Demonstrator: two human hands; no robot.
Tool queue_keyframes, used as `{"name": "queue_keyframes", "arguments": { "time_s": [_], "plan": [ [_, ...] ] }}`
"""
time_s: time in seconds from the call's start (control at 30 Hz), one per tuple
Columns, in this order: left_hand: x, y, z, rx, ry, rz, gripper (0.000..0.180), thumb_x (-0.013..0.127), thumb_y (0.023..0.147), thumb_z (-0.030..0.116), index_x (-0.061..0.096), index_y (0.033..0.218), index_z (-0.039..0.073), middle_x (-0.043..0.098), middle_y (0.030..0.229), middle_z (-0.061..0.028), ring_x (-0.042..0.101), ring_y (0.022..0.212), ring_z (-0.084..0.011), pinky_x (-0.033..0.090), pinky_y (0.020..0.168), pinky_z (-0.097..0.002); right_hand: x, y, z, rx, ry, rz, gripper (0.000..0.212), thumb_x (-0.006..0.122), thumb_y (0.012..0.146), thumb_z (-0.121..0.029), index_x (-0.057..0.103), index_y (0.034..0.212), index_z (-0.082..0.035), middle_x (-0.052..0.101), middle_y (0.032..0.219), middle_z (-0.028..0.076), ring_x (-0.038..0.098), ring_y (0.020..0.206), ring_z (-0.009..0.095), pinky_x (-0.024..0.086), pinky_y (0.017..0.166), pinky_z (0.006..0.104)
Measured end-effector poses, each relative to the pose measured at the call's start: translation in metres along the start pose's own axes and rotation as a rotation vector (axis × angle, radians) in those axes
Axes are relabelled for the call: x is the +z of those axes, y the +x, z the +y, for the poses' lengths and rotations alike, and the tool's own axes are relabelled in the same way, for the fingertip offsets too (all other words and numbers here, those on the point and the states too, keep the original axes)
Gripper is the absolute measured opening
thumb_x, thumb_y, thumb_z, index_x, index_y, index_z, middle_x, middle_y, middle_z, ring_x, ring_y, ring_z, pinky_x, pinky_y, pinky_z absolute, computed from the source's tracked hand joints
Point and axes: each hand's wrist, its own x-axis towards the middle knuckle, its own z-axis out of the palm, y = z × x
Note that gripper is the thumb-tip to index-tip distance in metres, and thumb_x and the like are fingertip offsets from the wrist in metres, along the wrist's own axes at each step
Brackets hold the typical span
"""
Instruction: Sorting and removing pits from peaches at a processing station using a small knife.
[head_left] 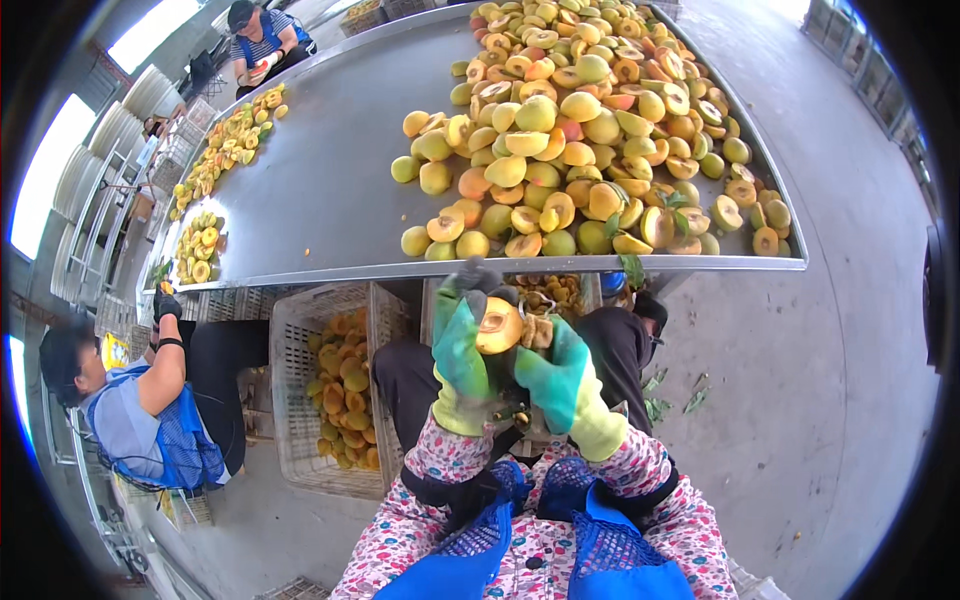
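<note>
Near the view's centre, the left grip (462, 345), gloved in green and yellow, is clasping a halved fruit (499, 328), its hollow showing. From that fruit, at four o'clock, the right grip (552, 378), likewise gloved, is holding a small brown piece (538, 331), too unclear to identify. Toward twelve and one o'clock, a fruit heap (595, 105) is covering part of the metal tabletop (350, 130). At eight, a crate (288, 400) is holding more fruit; toward nine, a co-worker (150, 430) is facing the tabletop; at four, leaves (655, 408) are lying on the floor (800, 400)

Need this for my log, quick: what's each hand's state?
Left hand: closed, holding a cut fruit.
Right hand: curled closed; what it grips cannot be told.
</note>
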Motion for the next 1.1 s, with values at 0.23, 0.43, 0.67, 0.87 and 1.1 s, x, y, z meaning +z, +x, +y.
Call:
{"name": "queue_keyframes", "arguments": {
  "time_s": [0.23,0.43,0.67,0.87,1.1],
  "plan": [
    [-0.017,-0.003,-0.003,0.051,0.233,0.026,0.043,0.038,0.1,0.034,0.049,0.123,0.001,0.061,0.105,-0.0123,0.061,0.091,-0.0204,0.051,0.083,-0.0319,0.003,0.004,-0.016,-0.201,-1.136,0.004,0.033,0.064,0.077,-0.018,0.05,0.104,-0.007,0.065,0.086,0.02,0.063,0.077,0.041,0.049,0.065,0.0476],
    [-0.011,-0.004,-0.013,0.292,0.485,0.175,0.042,0.041,0.1,0.033,0.053,0.12,-0.002,0.062,0.107,-0.0129,0.06,0.093,-0.019,0.05,0.083,-0.0303,-0.002,0.003,-0.005,-0.329,-1.348,-0.046,0.035,0.065,0.078,-0.018,0.051,0.107,-0.006,0.065,0.08,0.02,0.062,0.073,0.042,0.047,0.06,0.0491],
    [-0.015,-0.01,-0.009,0.375,0.629,-0.127,0.032,0.048,0.095,0.015,0.054,0.119,-0.006,0.063,0.112,-0.0146,0.061,0.09,-0.0193,0.051,0.077,-0.0284,-0.004,-0.004,-0.014,-0.249,-1.376,-0.131,0.031,0.068,0.072,-0.017,0.052,0.094,-0.003,0.063,0.078,0.022,0.062,0.073,0.041,0.047,0.061,0.0488],
    [-0.014,-0.012,-0.012,-0.135,0.122,0.072,0.051,0.038,0.099,0.045,0.06,0.105,-0.001,0.064,0.094,-0.0108,0.062,0.082,-0.0183,0.053,0.074,-0.03,-0.021,-0.005,-0.004,-0.452,-1.6,-0.335,0.031,0.064,0.072,-0.017,0.051,0.095,-0.002,0.059,0.073,0.012,0.06,0.064,0.032,0.043,0.054,0.0401],
    [-0.018,-0.018,-0.016,0.058,0.479,0.034,0.055,0.037,0.101,0.045,0.061,0.107,-0.004,0.066,0.094,-0.01,0.062,0.085,-0.0172,0.051,0.077,-0.0283,-0.003,-0.015,-0.037,0.044,-1.273,-0.276,0.036,0.068,0.074,-0.024,0.055,0.098,-0.001,0.065,0.076,0.017,0.067,0.071,0.033,0.05,0.062,0.0407]
  ]
}}
